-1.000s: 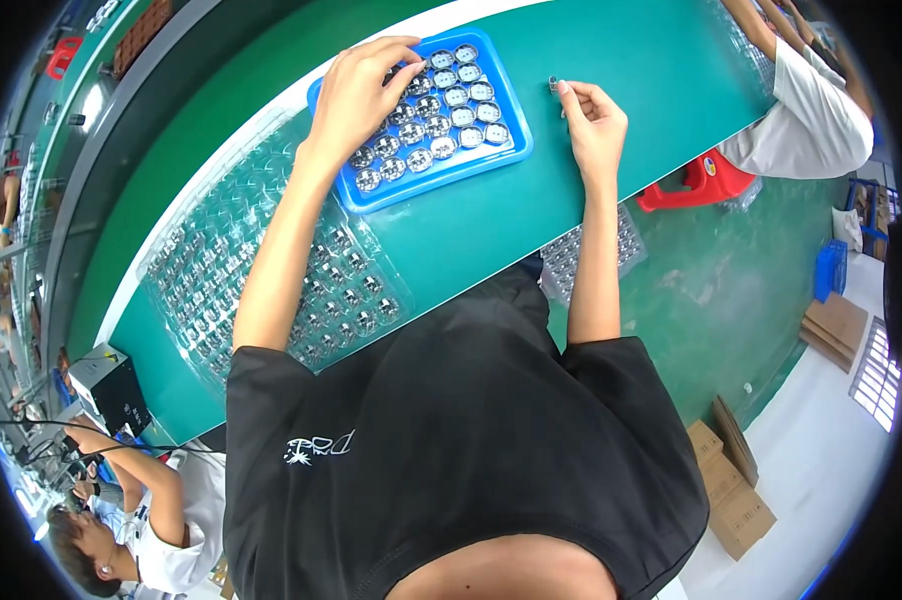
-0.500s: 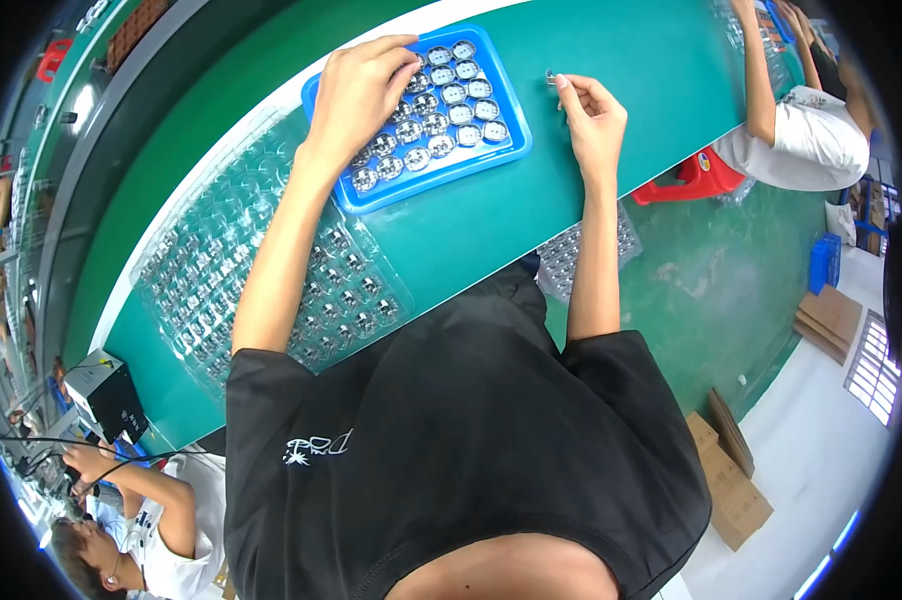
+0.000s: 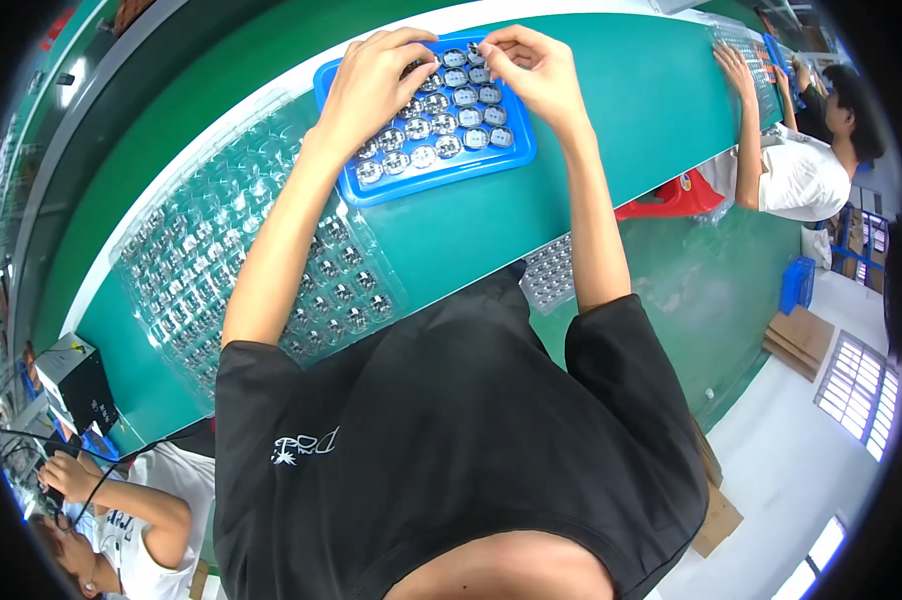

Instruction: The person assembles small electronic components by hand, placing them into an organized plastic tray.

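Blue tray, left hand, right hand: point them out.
Blue tray [image 3: 446, 183]: head view, lower rim.
Left hand [image 3: 370, 84]: head view, back of the hand.
Right hand [image 3: 541, 76]: head view, back of the hand.

The person's bare left hand [image 3: 371, 85] lies back upward, its fingers bent at the knuckles and reaching toward the bare right hand [image 3: 536, 80], its thumb spread below the index finger. The right hand angles in to face it, thumb and index finger drawn close together (whether the tips meet is too small to tell), the other fingers curled. The bare left forearm [image 3: 276, 240] slants down and outward from its hand; the bare right forearm [image 3: 596, 220] descends more steeply below its own.
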A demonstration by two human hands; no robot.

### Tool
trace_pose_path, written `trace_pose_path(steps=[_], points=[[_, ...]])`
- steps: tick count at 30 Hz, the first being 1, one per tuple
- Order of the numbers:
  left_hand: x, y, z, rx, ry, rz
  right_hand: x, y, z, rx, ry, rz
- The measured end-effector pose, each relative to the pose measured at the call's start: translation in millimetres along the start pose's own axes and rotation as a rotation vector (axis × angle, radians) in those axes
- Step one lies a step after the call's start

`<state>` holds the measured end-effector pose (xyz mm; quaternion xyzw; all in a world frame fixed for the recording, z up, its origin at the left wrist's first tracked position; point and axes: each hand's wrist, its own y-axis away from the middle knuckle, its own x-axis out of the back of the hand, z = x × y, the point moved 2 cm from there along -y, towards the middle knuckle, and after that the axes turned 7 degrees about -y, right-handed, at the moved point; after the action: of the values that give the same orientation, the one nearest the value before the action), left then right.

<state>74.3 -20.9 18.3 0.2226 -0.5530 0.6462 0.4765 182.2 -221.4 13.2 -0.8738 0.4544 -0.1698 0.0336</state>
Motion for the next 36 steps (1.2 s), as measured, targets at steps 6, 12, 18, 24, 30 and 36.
trace_pose_path(steps=[6, 12, 18, 24, 30, 36], points=[[-1.4, 1.7, -4.4, 0.044, 0.025, -0.019, -10.0, -10.7, -5.2, 0.038, 0.144, -0.103], [-1.0, 1.4, -2.5, 0.013, 0.039, -0.029, -12.7, -14.7, -13.2, 0.166, 0.293, -0.192], [-3.7, 1.7, -1.7, 0.017, 0.023, -0.029, -11.5, -15.0, -11.3, 0.171, 0.352, -0.2], [-1.7, 2.4, 0.3, 0.009, 0.015, -0.039, -12.9, -17.1, -13.5, 0.232, 0.366, -0.247], [0.4, -1.8, -3.8, -0.003, 0.001, -0.079, -19.3, -21.0, -16.1, 0.318, 0.516, -0.264], [54.3, -4.8, 7.4, 0.032, 0.017, 0.025, -18.4, -31.7, -36.6, 0.221, 0.466, -0.274]])
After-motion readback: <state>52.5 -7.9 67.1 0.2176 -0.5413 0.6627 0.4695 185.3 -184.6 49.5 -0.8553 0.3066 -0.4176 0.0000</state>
